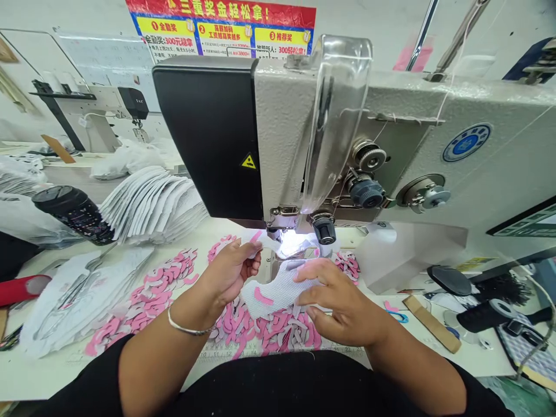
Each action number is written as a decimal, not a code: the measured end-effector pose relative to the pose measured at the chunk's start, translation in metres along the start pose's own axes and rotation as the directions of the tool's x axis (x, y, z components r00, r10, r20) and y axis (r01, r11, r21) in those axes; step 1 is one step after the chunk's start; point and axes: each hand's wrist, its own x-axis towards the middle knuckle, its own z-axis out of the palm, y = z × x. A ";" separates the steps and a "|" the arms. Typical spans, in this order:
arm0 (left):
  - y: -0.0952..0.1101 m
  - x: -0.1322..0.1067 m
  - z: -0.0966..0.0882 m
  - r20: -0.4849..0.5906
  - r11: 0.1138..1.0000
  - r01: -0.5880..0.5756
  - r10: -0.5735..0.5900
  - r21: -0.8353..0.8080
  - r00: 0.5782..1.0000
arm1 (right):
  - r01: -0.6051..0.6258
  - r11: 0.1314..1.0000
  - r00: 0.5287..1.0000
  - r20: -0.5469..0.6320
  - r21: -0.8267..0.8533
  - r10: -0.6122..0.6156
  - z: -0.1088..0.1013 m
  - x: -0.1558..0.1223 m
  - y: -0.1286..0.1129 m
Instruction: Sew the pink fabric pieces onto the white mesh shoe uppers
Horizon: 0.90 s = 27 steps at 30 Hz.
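Note:
A white mesh fabric piece with a pink curved patch hangs toward me below the lit needle area of the sewing machine. At its right edge, my right hand has the fabric between curled fingers and thumb. My left hand is closed, thumb on fingers, at the left end of white fabric that runs under the presser foot. Glare hides the needle and the stitch point. Loose pink and white curved scraps lie beneath the hands.
Stacked white fabric pieces and a black patterned cylinder stand at left. More flat white pieces lie nearer. On the right are a tan strip, a black thread cone and blue-handled snips.

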 end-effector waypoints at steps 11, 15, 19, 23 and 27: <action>-0.014 -0.027 -0.006 0.078 0.998 0.020 -0.025 0.058 0.997 | -0.254 0.911 0.964 -0.161 -0.324 0.211 0.021 0.005 0.016; -0.005 -0.023 -0.025 0.019 0.991 -0.103 0.102 0.087 0.995 | -0.236 0.918 0.966 -0.177 -0.318 0.187 0.021 0.001 0.015; 0.019 -0.014 -0.088 -0.306 0.818 -0.170 0.386 0.550 0.870 | -0.197 0.930 0.966 -0.223 -0.309 0.131 0.023 -0.007 0.017; 0.030 -0.009 -0.164 -0.460 0.284 0.374 0.361 0.883 0.811 | -0.175 0.939 0.961 -0.261 -0.296 0.097 0.026 -0.011 0.020; 0.015 -0.002 -0.197 -0.444 0.161 0.415 0.241 0.895 0.863 | -0.167 0.944 0.959 -0.268 -0.285 0.089 0.029 -0.011 0.023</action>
